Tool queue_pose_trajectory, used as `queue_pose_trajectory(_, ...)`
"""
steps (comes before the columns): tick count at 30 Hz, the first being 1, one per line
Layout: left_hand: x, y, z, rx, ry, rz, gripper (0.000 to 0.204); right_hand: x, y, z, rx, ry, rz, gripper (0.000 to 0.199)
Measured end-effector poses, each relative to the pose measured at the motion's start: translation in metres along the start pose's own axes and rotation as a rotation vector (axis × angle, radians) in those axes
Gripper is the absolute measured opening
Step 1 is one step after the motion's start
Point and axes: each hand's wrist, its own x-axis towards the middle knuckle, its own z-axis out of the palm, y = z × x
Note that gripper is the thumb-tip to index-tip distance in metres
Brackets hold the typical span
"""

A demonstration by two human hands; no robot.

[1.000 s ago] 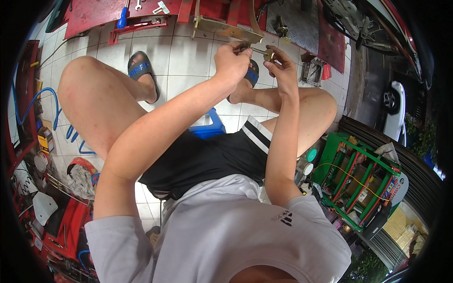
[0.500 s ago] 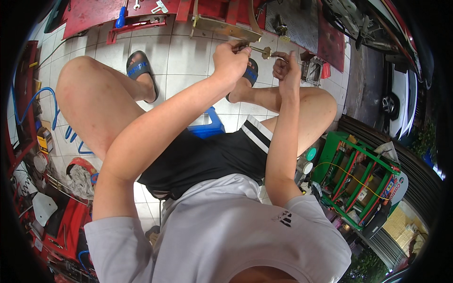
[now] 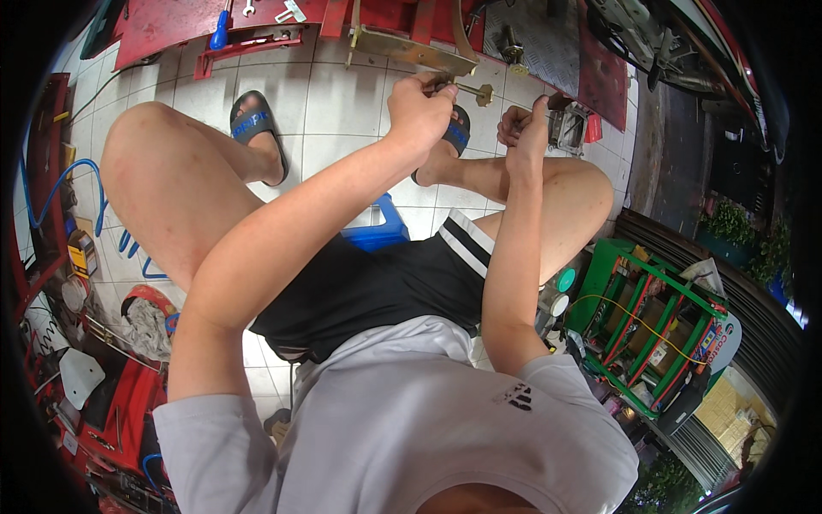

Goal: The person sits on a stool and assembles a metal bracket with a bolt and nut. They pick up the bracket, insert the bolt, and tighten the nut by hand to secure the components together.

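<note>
My left hand (image 3: 421, 110) pinches a thin brass-coloured rod with a broad, notched end (image 3: 485, 94). The rod points to the right, and the part inside my fingers is hidden. Just above that hand is the gold-coloured metal plate (image 3: 411, 53) of a red stand. Apart from the rod, below and right of its broad end, my right hand (image 3: 524, 130) has its fingers curled in and its thumb stretched up. Whether anything lies inside those curled fingers does not show.
Another metal part (image 3: 512, 47) stands on a grey textured plate (image 3: 556, 60). A blue-handled screwdriver (image 3: 219, 32) and a wrench (image 3: 248, 8) lie on red metalwork. Between my legs is a blue plastic object (image 3: 377, 230); a green rack (image 3: 651, 330) stands at right.
My right hand has drawn back from the rod's broad end, its finger no longer stretched toward it. My left hand barely moved. A white vehicle has gone from the right side, where plants now show.
</note>
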Motion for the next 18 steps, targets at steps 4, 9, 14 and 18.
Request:
queue_pose_trajectory(4,0.002,-0.002,-0.006,0.008,0.015,0.006,0.026,-0.010,-0.010,0.074,-0.340,0.040,-0.103,0.022)
queue_pose_trajectory(9,-0.001,0.003,-0.003,-0.022,0.002,-0.013,0.028,-0.009,-0.004,0.078,-0.502,0.080,-0.108,0.045)
queue_pose_trajectory(14,-0.002,0.004,-0.003,-0.033,0.003,-0.020,0.028,-0.008,-0.003,0.079,-0.519,0.067,-0.190,0.054)
queue_pose_trajectory(18,-0.002,0.003,-0.003,-0.038,0.003,-0.021,0.028,-0.006,-0.002,0.078,-0.558,0.087,-0.221,0.051)
